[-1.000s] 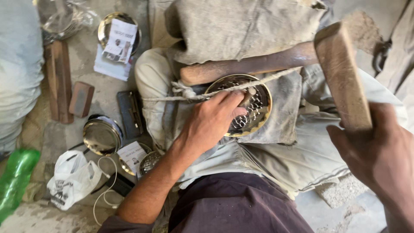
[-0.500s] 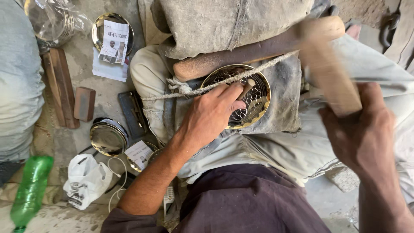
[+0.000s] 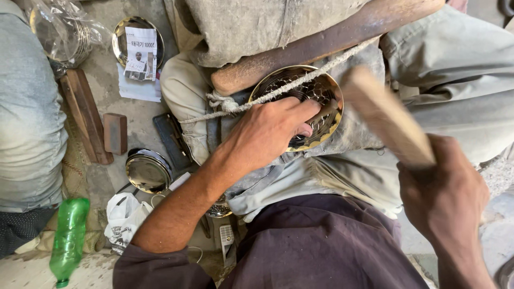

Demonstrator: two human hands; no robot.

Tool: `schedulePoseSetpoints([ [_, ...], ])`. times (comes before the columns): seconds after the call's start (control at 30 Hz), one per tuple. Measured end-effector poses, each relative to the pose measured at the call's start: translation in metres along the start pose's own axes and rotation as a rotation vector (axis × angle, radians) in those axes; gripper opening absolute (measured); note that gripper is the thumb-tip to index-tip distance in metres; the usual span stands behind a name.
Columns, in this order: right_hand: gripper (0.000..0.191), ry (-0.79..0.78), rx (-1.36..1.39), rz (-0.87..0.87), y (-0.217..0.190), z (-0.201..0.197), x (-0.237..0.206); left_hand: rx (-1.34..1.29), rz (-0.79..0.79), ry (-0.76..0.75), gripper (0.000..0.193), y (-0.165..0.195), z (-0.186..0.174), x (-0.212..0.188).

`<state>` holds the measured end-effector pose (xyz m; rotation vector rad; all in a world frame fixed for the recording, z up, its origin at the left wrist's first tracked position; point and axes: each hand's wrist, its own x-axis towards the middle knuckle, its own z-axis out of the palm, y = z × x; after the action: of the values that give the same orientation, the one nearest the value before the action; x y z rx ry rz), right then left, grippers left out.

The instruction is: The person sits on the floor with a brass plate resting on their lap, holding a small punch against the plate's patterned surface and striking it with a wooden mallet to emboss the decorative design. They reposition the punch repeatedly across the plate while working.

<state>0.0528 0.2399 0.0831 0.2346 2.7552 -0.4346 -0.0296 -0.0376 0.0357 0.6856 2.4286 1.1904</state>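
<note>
The round brass dish (image 3: pixel 316 107) with a punched pattern lay on the person's cloth-covered lap, tied by a rope (image 3: pixel 284 88) against a wooden bar (image 3: pixel 321 43) just above it. The left hand (image 3: pixel 267 131) rested on the dish, its grip closed on a small tool (image 3: pixel 324 111) set on the metal, while the right hand (image 3: pixel 444 192) was clenched around a blurred wooden mallet (image 3: pixel 385 115) raised over the dish's right edge. On the floor to the left lay a shiny metal lid (image 3: pixel 147 171), a wooden block (image 3: pixel 115 132) and a green plastic bottle (image 3: pixel 68 238).
</note>
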Motion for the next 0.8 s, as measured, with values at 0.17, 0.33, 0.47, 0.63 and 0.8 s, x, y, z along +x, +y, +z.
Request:
schedulePoseSetpoints([
  [0.17, 0.044, -0.045, 0.237, 0.223, 0.016, 0.024, -0.025, 0.133, 0.111, -0.089, 0.024, 0.000, -0.001, 0.008],
  [0.33, 0.044, -0.071, 0.224, 0.276, 0.026, 0.040, -0.043, 0.111, 0.036, -0.221, 0.021, -0.002, 0.002, 0.011],
  [0.47, 0.045, -0.005, 0.323, 0.257, 0.023, 0.045, -0.048, 0.150, 0.112, -0.199, 0.018, -0.007, 0.006, 0.010],
  [0.63, 0.040, -0.002, 0.099, 0.182, 0.022, 0.033, -0.035, -0.046, 0.143, 0.081, 0.028, -0.009, 0.005, -0.007],
  [0.8, 0.043, 0.178, 0.462, 0.094, 0.023, 0.003, -0.011, -0.059, -0.033, 0.382, 0.032, 0.002, 0.011, -0.023],
])
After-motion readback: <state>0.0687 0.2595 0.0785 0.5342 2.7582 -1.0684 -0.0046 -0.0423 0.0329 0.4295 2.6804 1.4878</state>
